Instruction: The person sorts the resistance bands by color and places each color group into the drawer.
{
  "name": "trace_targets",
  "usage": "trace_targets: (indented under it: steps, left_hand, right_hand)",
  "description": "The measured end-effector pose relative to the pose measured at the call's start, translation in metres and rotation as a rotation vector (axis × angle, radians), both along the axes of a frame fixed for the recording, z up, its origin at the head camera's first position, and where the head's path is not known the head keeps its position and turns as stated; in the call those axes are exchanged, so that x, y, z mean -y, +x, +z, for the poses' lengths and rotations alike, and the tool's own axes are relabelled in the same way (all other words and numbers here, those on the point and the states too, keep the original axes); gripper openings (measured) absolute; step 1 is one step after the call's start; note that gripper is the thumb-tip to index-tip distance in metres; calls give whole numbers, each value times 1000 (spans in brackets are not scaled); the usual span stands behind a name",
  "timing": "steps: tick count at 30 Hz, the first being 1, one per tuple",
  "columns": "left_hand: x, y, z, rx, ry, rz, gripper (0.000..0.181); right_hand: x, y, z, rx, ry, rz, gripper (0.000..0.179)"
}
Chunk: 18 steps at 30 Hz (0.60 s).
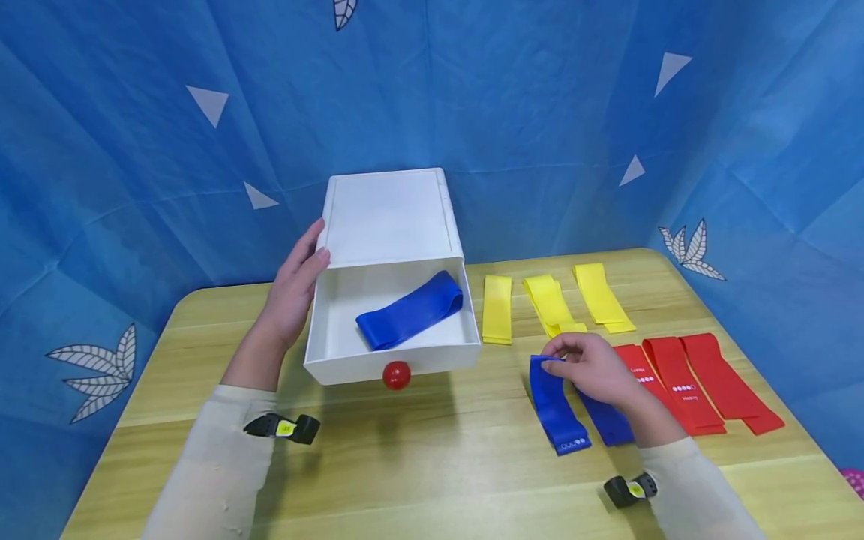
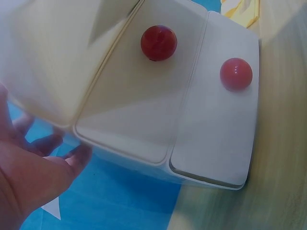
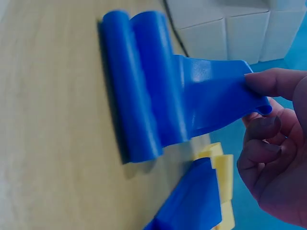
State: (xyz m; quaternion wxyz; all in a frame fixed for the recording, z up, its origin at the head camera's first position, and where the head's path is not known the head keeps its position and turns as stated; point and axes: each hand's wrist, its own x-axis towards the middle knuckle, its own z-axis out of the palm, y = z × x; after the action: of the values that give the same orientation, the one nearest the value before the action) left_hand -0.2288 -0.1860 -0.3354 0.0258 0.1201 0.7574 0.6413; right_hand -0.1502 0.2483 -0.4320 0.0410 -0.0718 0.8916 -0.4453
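My left hand (image 1: 290,294) rests with its fingers along the left side of a white drawer unit (image 1: 391,217). The unit's top drawer (image 1: 344,367) is pulled out, and a folded blue resistance band (image 1: 408,313) lies slantwise inside it. Below, two closed drawer fronts with red ball knobs (image 2: 159,43) show in the left wrist view. On the right, my right hand (image 1: 594,369) pinches one end of another blue resistance band (image 3: 216,93) between thumb and index finger. That end is lifted, and the rest hangs down in folds. One more blue band (image 1: 607,416) lies beside it, partly behind the hand.
Three yellow bands (image 1: 497,309) lie right of the drawer unit. Farther right are three red bands (image 1: 729,379), one partly covered by my right hand. The wooden table (image 1: 418,487) ends at a blue patterned curtain (image 1: 540,112) behind.
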Motion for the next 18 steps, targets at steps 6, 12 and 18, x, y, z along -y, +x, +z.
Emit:
trace_targets:
  steps: [6,12,18]
  left_hand:
    - [0,0,0,-2,-5,0,64]
    - [0,1,1,-1,-9,1,64]
    - [0,1,1,0,-8,2,63]
  right_hand:
    - [1,6,17,-24,-70,7,13]
    - [2,9,35,-23,-110,-10,14]
    - [5,9,47,-56,-126,-13,15]
